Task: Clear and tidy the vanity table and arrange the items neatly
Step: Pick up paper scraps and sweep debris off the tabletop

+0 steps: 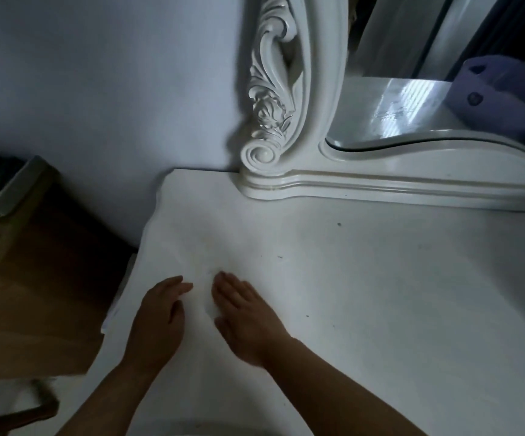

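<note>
Left hand (157, 322) and right hand (242, 316), fingers straight, lie flat side by side on the glossy white vanity table (380, 294) before its carved white mirror frame (286, 99); no items show here, so clearing appears largely finished.

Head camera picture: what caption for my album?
Both hands, left hand and right hand, flat on the white vanity tabletop.

We are in a home, most likely a bedroom. A white vanity table (364, 294) stands against a plain pale wall (104, 89). At its far edge rises a mirror (412, 99) in a carved white frame (273, 89) with scrollwork. To the left we see brown wooden furniture (34, 262), and the mirror reflects purple fabric (503, 92).
</note>
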